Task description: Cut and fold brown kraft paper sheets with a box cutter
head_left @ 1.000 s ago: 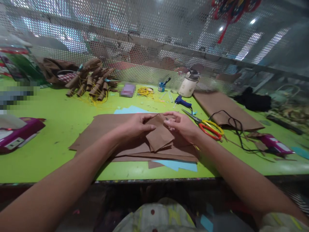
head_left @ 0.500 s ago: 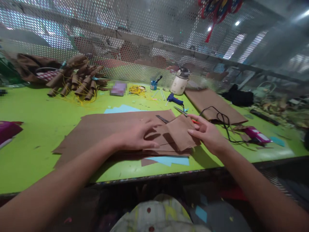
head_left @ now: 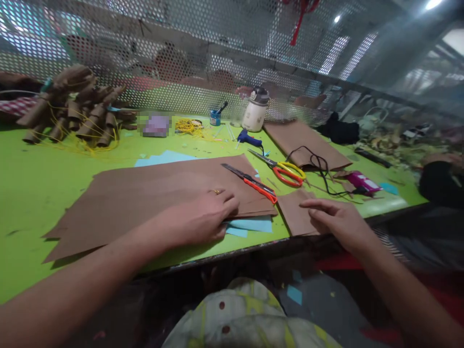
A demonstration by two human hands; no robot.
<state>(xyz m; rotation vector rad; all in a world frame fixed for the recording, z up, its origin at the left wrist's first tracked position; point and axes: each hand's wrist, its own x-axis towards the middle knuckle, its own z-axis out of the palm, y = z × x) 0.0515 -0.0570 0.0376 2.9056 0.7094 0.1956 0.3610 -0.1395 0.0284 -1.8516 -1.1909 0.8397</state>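
A stack of large brown paper sheets (head_left: 145,188) lies before me over light-blue paper (head_left: 253,224). My left hand (head_left: 206,215) is at the stack's near edge, fingers bent down over the top sheet and closed at the rim; the thumb is mostly hidden. To the right, small brown paper pieces (head_left: 295,212) rest flat at the table's front edge. Over them is my right hand (head_left: 335,220), its fingers stretched out and touching or just above the paper. An orange utility knife (head_left: 259,188) lies on the big sheets, blade toward the back left.
Scissors (head_left: 286,171) with yellow and orange handles lie behind the knife. Beyond are a blue glue gun (head_left: 250,139), a white bottle (head_left: 254,113), yellow string (head_left: 190,126) and folded brown paper (head_left: 304,142). Rolled brown tubes (head_left: 76,113) are piled at the left; a black cord (head_left: 315,157) loops at the right.
My right hand has carried the small brown pieces rightward off the stack and laid them on the table, uncovering the knife. My left hand has closed at the stack's edge. The view has swung right.
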